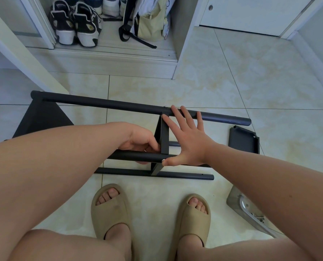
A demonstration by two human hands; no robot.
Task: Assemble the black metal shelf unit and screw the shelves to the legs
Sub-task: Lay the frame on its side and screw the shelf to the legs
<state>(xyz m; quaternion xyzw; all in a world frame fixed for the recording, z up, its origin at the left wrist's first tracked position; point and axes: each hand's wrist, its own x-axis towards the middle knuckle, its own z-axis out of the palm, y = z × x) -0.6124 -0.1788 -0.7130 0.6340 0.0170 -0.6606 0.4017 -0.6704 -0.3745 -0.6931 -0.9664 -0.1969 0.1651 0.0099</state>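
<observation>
**A:** Where was the black shelf unit [42,119]?

**B:** It lay on its side on the tiled floor [222,87], just in front of the person's feet in tan slippers [109,208]. Its round legs ran left to right.

**A:** And the hands?

**B:** The left hand [140,142] gripped the near leg [134,156], with its fingers [150,147] curled round the tube just left of the middle shelf [164,140]. The right hand [189,146] was flat and open against that shelf's edge. Its fingers [177,117] were spread, with the tips reaching the far leg [100,103]. The thumb touched the near leg.

**A:** Any parts lying apart?

**B:** One loose shelf [243,141] lay on the floor to the right, just beside the leg ends. A clear packet [251,210] with something metal in it lay nearer the right arm. Beyond all that, sneakers [76,23] and a pale bag [151,23] sat in an open cupboard.
</observation>
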